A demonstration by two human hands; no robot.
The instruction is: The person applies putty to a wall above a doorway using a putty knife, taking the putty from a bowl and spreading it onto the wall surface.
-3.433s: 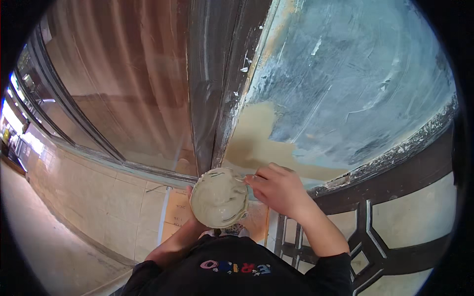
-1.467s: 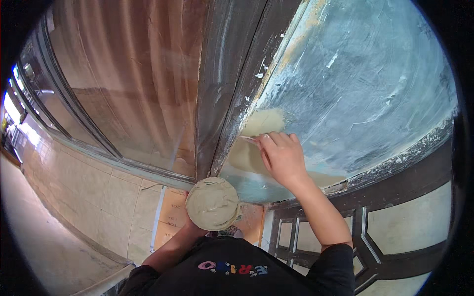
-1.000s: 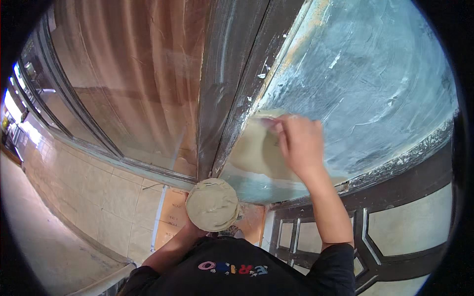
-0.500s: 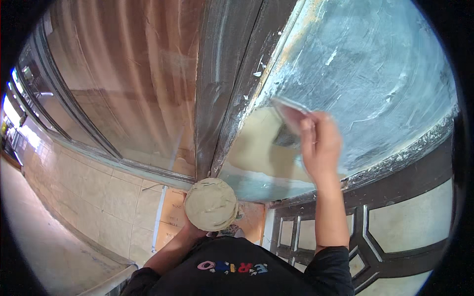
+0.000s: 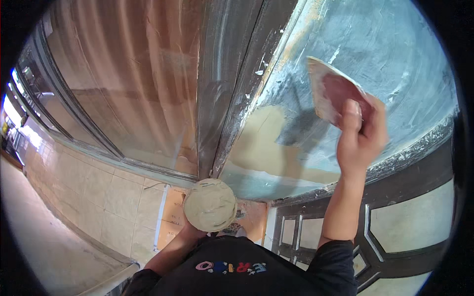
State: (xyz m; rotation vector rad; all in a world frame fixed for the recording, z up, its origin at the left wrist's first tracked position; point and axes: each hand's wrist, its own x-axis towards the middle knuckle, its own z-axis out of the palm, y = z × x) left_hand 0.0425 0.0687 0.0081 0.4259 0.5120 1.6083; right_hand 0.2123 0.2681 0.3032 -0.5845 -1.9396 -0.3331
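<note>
Currently, right hand (image 5: 364,132) pinches reddish scraper (image 5: 336,91), upper right of frame. Left hand (image 5: 191,233) mostly hidden by paste-filled round container (image 5: 210,204), lower centre; its finger closure cannot be told.

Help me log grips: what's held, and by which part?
Right hand: flat reddish scraper, by its lower right end. Left hand: round putty container; the exact grip is hidden.
</note>
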